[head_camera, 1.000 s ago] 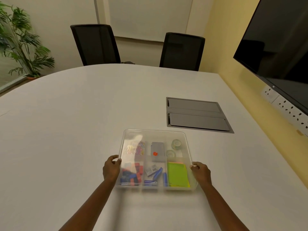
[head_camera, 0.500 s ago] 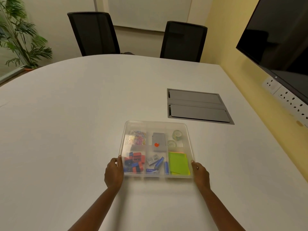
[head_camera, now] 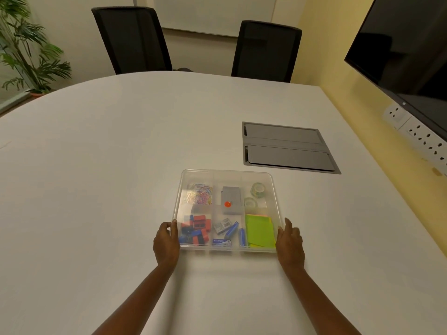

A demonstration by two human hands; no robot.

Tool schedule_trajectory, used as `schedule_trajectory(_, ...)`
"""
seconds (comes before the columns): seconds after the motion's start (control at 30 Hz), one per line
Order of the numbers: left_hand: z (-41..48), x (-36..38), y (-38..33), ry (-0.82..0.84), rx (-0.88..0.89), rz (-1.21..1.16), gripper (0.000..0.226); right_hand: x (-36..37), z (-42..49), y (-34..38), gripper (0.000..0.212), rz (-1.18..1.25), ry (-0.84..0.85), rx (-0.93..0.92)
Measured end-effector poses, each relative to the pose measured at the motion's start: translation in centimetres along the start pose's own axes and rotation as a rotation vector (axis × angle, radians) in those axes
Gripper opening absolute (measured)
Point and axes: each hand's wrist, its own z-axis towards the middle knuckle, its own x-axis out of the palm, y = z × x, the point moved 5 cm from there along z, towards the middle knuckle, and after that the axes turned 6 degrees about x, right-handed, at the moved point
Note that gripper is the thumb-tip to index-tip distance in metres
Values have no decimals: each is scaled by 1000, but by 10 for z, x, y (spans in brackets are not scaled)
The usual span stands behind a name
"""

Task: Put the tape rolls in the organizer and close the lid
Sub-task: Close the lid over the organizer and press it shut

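Room: meeting room; white oval table (head_camera: 108,165) fills most of the frame, two black chairs (head_camera: 131,37) at upper centre, potted plant (head_camera: 26,47) at upper left, dark wall screen (head_camera: 408,44) at upper right with a socket strip (head_camera: 420,136) beneath it.
Table inset: grey cable hatch (head_camera: 287,147) right of centre, just above and to the right of the organizer.
Organizer: clear plastic organizer (head_camera: 227,174) sits flat on the table at lower centre, six compartments in two rows; clear lid (head_camera: 274,189) lies over it, contents visible through it.
Tape rolls: two clear tape rolls (head_camera: 258,189) in the upper right compartment, one above the other, close together.
Other contents: coloured paper clips (head_camera: 200,193) upper left; grey box with a red dot (head_camera: 231,199) upper middle; red and blue clips (head_camera: 194,229) lower left; small boxes and blue items (head_camera: 228,230) lower middle; green sticky notes (head_camera: 259,230) lower right.
Left hand: left hand (head_camera: 166,243) at the organizer's lower left edge, fingers curled, thumb over the rim, touching it.
Right hand: right hand (head_camera: 290,243) at the lower right edge, fingers extended and loosely spread, fingertips by the rim; contact cannot be told for certain.
Forearms: both bare, entering from the bottom of the frame.
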Motion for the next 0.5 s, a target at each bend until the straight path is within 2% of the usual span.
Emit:
schedule_trajectory(0.13,11,3,-4,20,-4,-61,33,4,3,13,47,-100,12,-152)
schedule_trajectory(0.2,17,4,-7,51,17,-86,31,10,2,19,47,-108,56,-160)
schedule_trajectory(0.33,19,2,-3,112,47,-132,30,15,3,25,47,-151,41,-206)
schedule_trajectory(0.5,15,7,7,179,41,-191,30,17,-2,28,56,-44,65,-164)
